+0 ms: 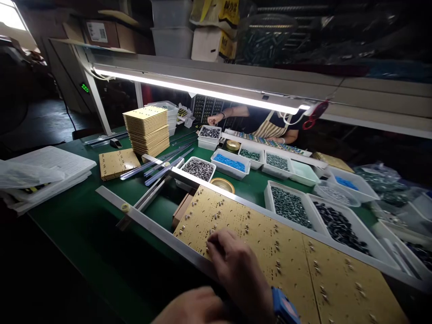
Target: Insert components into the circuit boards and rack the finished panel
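My right hand (238,263), with a blue watch (284,307) on its wrist, reaches over tan circuit boards (259,238). Its fingertips are pinched together at the board surface, hiding whatever may be between them. Small silvery components (248,228) stand in clusters across the boards. My left hand (194,308) is at the bottom edge of the view, nearer to me, smeared by motion, with its fingers not clearly shown. A metal rail frame (162,231) borders the boards.
Beyond the rail are trays of silvery parts (199,170), blue parts (229,163), green parts (290,207) and black parts (340,227). Stacked boards (146,130) stand at left near papers (50,168). A co-worker's hand (215,119) is across the bench, below a lamp (202,90).
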